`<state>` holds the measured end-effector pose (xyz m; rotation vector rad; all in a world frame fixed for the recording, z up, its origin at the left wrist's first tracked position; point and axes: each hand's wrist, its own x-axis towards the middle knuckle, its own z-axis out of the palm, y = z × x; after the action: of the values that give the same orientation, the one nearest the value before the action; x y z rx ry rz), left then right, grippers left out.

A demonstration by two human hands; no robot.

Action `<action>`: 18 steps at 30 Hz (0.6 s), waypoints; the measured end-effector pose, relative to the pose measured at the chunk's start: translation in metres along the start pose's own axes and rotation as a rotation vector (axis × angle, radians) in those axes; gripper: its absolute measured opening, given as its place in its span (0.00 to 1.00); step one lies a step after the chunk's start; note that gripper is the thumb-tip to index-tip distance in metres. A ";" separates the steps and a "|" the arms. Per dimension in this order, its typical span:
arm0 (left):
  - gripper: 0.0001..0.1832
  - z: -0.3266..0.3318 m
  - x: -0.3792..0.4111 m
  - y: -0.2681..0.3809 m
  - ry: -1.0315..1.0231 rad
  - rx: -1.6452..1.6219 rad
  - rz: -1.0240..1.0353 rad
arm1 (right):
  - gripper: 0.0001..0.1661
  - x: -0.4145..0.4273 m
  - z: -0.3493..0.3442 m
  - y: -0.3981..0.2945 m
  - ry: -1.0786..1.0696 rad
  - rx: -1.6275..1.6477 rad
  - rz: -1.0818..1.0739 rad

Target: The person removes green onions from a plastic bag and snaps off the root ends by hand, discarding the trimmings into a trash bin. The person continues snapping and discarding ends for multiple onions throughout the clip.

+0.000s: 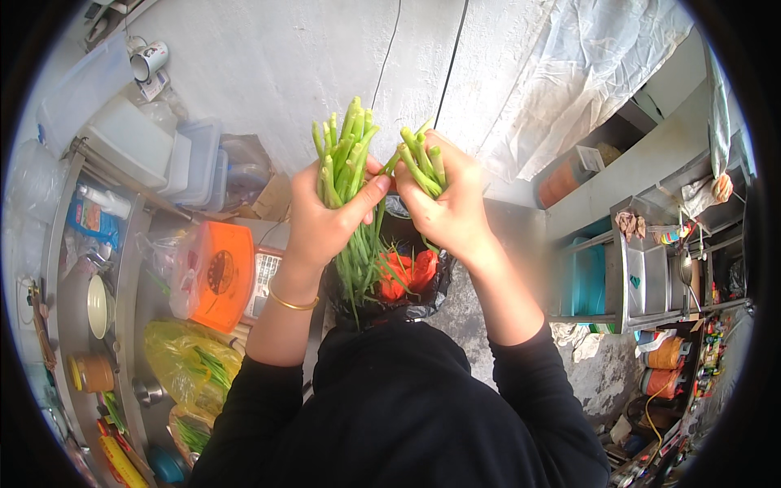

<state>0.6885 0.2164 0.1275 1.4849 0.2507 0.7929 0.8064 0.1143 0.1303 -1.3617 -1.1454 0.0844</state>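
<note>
Green stalks with cut ends and long thin leaves, like garlic sprouts or green onions, are in both hands. My left hand [326, 210] grips the larger bunch of green stalks [348, 158], its leaves hanging down. Close at its right, my right hand [448, 201] closes around a smaller bunch of stalks [421, 161]. The fingertips of both hands nearly meet between the bunches; whether they touch is unclear. Below the hands stands a bin lined with a black plastic bag [440, 296], with red plastic [409, 274] and loose green leaves inside.
At the left, a metal table holds an orange box [227, 274], a calculator [263, 280] and a yellow plastic bag [183, 360] with greens. Clear plastic containers [198, 158] stand beyond. A metal sink [647, 280] is at the right, near a teal tub [589, 274]. A white wall [305, 55] rises ahead.
</note>
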 end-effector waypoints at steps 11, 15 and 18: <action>0.08 -0.012 0.002 -0.003 -0.085 0.069 -0.093 | 0.08 0.005 -0.011 0.000 -0.072 0.307 0.340; 0.10 -0.037 0.019 0.013 -0.130 0.174 -0.054 | 0.08 0.017 -0.020 0.006 -0.160 0.243 0.366; 0.13 -0.040 0.037 0.026 -0.191 0.251 -0.077 | 0.08 0.025 -0.021 0.005 -0.296 0.260 0.371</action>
<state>0.6829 0.2678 0.1591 1.7648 0.2682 0.5679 0.8356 0.1164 0.1456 -1.3385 -1.0656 0.6991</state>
